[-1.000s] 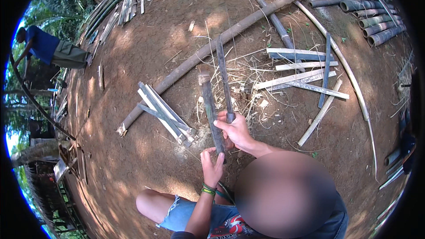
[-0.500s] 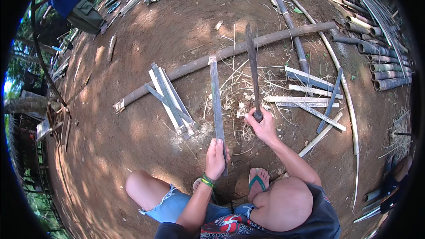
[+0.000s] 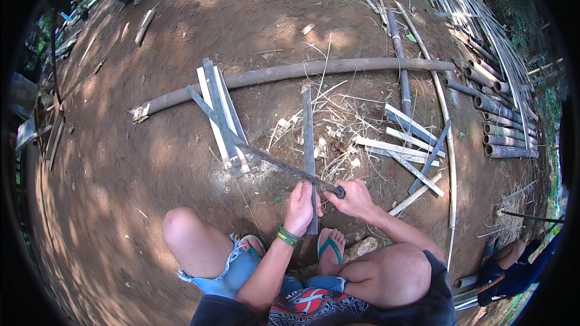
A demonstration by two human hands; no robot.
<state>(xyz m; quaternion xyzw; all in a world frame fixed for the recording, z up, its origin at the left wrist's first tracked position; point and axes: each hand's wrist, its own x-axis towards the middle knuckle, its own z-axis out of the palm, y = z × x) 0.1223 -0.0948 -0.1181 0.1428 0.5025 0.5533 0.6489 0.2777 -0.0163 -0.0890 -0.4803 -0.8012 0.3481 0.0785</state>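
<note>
Probably trimming, the left hand [image 3: 299, 210] grips a flat dark-grey bamboo strip [image 3: 309, 136], the right hand [image 3: 356, 198] a long dark-metal knife [image 3: 275, 161] crossing it, any next stroke needing steadiness.

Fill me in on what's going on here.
A person sits low over bare ground, the left hand gripping a long dark strip near its closer end. The right hand holds a long-bladed knife, its blade crossing the strip and pointing left. Loose strips lie in a left pile and a right pile, with a long pole on the ground beyond.
</note>
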